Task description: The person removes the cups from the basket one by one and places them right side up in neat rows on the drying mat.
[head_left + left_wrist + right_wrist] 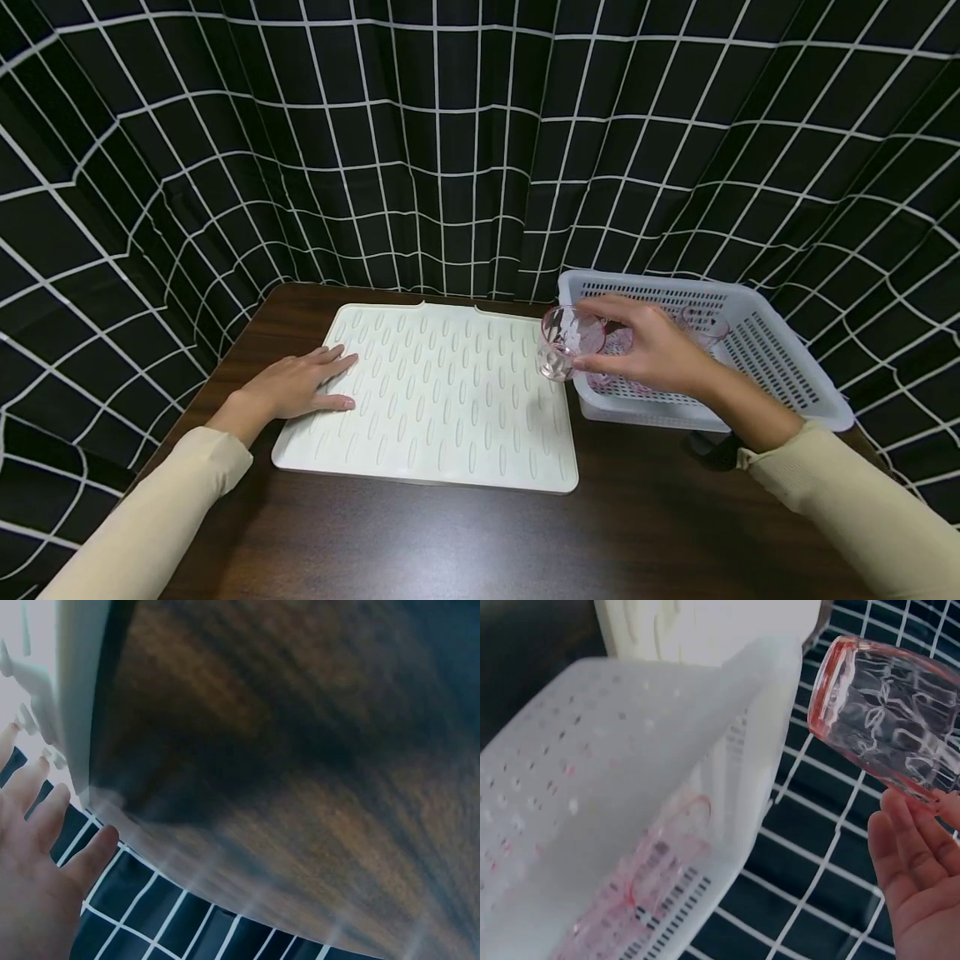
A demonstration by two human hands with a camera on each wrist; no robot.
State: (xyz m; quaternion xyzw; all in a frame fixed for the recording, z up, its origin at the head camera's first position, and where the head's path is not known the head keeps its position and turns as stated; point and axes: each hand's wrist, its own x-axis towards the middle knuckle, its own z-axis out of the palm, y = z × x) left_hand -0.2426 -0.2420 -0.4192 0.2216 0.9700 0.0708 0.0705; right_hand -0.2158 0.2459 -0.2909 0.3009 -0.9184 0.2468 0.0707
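Observation:
My right hand (651, 346) holds a clear pink-tinted drinking glass (558, 354) by its side, between thumb and fingers, above the mat's right edge and the basket's left end. In the right wrist view the glass (889, 712) shows a patterned wall and a reddish end. My left hand (300, 385) rests with fingers spread on the left edge of a white ribbed mat (435, 392). The left wrist view shows that hand (45, 847) beside the mat's rim. More pink glasses (652, 877) lie inside the white plastic basket (780, 358); the right hand partly hides them in the head view.
The mat and basket stand side by side on a dark wooden table (420, 533). A black curtain with white grid lines (450, 150) hangs behind and around the table. A dark band (712, 450) sits at the right wrist, near the basket's front wall.

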